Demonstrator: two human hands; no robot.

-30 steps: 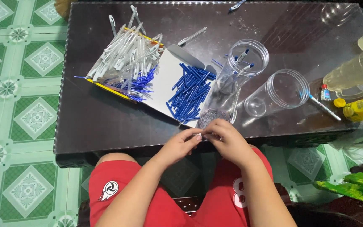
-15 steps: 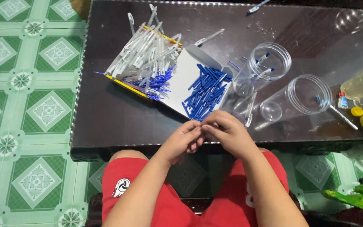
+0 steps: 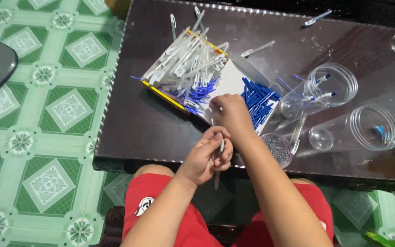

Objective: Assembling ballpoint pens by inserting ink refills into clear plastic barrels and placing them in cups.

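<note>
From the head camera, the left hand point(image 3: 206, 158) was clenched around a slim pen barrel point(image 3: 219, 164) at the near edge of the dark table point(image 3: 133, 123), the barrel pointing down past the table's rim toward the red shorts point(image 3: 161, 210). The right hand point(image 3: 232, 114) lay over the white tray point(image 3: 227, 84), fingertips down between the heap of clear pen barrels point(image 3: 186, 64) and the pile of blue refills point(image 3: 257, 98); whether it pinched anything could not be told. Half a second earlier both hands had met together at the table's edge; since then the right hand had parted from the left and reached forward to the tray. A small clear cup point(image 3: 277, 148) stood just beside the right wrist, with two larger clear jars point(image 3: 334, 87) lying farther right.
</note>
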